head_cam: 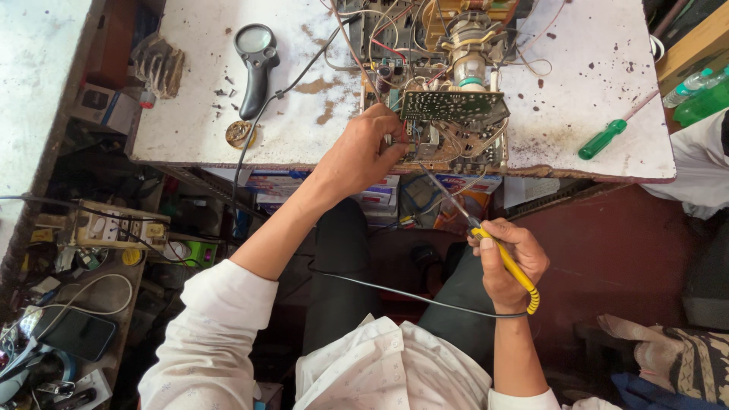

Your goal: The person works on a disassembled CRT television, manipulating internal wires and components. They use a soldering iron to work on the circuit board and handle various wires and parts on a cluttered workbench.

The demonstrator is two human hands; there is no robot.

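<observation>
**A:** Where is the circuit board (pixel 453 106), and why does it sit like that?

**B:** At about twelve o'clock from the person, right at the near edge of the white table (pixel 304 129), propped among loose wires. My guess is that keeping it at the edge puts the underside within reach of someone seated low in front of it.

**A:** What is the left hand (pixel 364 152) doing?

**B:** It reaches up to roughly eleven o'clock, and its fingers (pixel 392 137) are curled onto the board's left edge, gripping it. That looks like a steadying hold, so the board cannot rock.

**A:** And the right hand (pixel 507 262)?

**B:** It sits low, near one o'clock, below the table edge. Its fingers are clenched round the yellow handle of a soldering iron (pixel 486 235), held like a pen, with the thin tip slanting up toward the board's lower edge. The tip seems just short of it; I cannot tell whether it touches. The iron's cord (pixel 395 291) trails left across the lap, clear of the work.

**A:** Anything else laid out?

**B:** A black magnifying glass (pixel 256 64) lies at ten o'clock beside small screws (pixel 225 93), and a green screwdriver (pixel 604 139) rests at two o'clock, both well apart from the board yet reachable.
</observation>
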